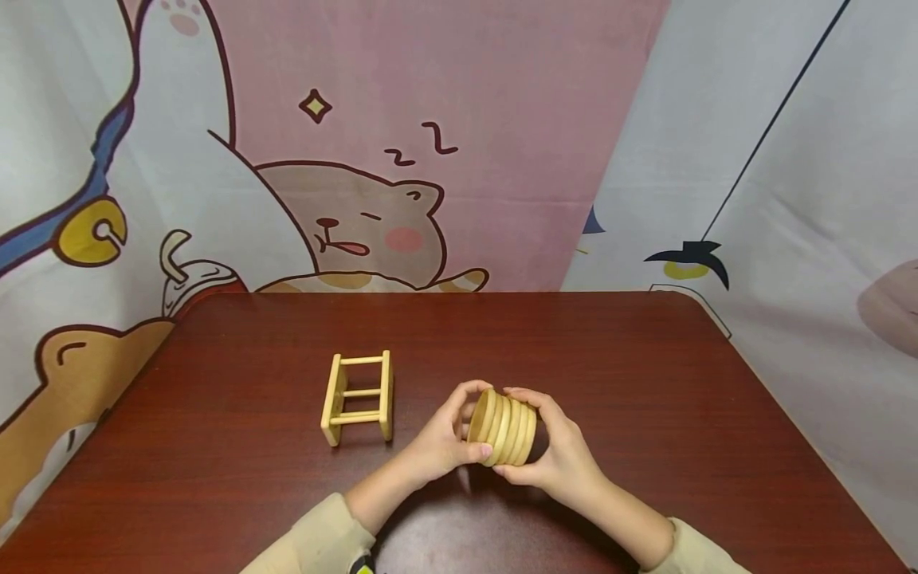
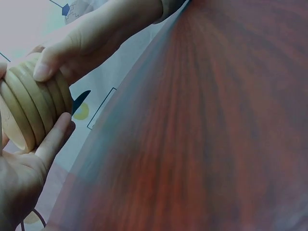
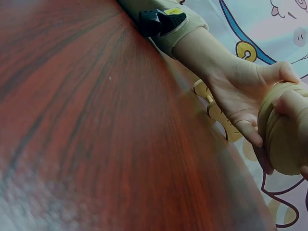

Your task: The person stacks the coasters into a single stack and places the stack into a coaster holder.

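Observation:
A stack of several round, pale wooden discs, like coasters [image 1: 508, 429], is held on its side between both hands above the table. My left hand [image 1: 439, 445] grips the stack's left end, with the thumb along the near edge and fingers around the far side. On the opposite end my right hand [image 1: 569, 456] curls its thumb and fingers around the rims. The flat face of the leftmost disc [image 2: 10, 120] shows in the left wrist view. A dark patch lies between the stack's right end and the right palm, partly hidden by that hand.
A small wooden rack [image 1: 387, 395] with two side panels and crossbars stands on the dark red-brown table [image 1: 617, 343], left of the hands. Behind the table hangs a cartoon-printed cloth [image 1: 531, 143]. A dark device [image 3: 161, 23] is strapped at the left sleeve.

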The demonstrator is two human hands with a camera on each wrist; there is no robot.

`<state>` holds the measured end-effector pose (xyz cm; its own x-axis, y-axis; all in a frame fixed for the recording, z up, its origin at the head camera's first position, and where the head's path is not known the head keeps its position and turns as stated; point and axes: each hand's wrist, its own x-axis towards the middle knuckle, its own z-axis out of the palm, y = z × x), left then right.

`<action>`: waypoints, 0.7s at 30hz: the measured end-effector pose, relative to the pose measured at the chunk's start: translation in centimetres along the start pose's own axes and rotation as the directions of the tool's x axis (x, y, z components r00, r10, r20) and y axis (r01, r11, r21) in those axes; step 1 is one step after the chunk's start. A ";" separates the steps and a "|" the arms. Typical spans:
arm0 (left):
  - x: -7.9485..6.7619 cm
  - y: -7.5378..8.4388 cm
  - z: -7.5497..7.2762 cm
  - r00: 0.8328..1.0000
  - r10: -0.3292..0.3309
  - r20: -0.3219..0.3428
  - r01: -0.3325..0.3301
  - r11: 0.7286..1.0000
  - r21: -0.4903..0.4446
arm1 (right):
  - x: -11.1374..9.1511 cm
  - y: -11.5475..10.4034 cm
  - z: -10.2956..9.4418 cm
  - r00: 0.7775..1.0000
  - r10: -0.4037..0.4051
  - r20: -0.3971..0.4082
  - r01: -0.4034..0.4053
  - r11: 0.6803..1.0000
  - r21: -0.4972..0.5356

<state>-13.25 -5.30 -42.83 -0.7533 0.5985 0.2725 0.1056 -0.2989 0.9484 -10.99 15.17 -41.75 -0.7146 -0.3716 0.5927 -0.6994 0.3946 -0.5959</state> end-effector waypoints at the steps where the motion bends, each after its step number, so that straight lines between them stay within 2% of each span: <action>1: 0.0 0.0 0.1 1.000 0.002 -0.001 -0.002 1.000 -0.007 | 0.0 0.0 0.1 1.000 -0.016 -0.011 0.016 1.000 -0.005; 7: -0.2 0.2 0.4 1.000 -0.018 -0.025 0.018 1.000 0.023 | -0.1 0.0 0.4 0.994 -0.099 -0.051 0.096 0.994 -0.057; 11: -0.2 0.1 0.5 0.999 -0.012 -0.033 0.012 1.000 0.008 | -0.1 -0.2 0.2 0.995 -0.089 -0.041 0.086 0.994 -0.065; 21: -0.2 -0.3 1.1 0.996 0.028 -0.087 -0.037 0.994 -0.103 | -0.2 0.2 0.4 0.996 -0.080 -0.048 0.080 0.997 -0.002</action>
<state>-12.38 -4.51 -42.95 -0.8039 0.5228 0.2836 0.0658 -0.3957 0.9160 -11.01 14.96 -42.20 -0.6546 -0.3614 0.6640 -0.7546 0.3648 -0.5454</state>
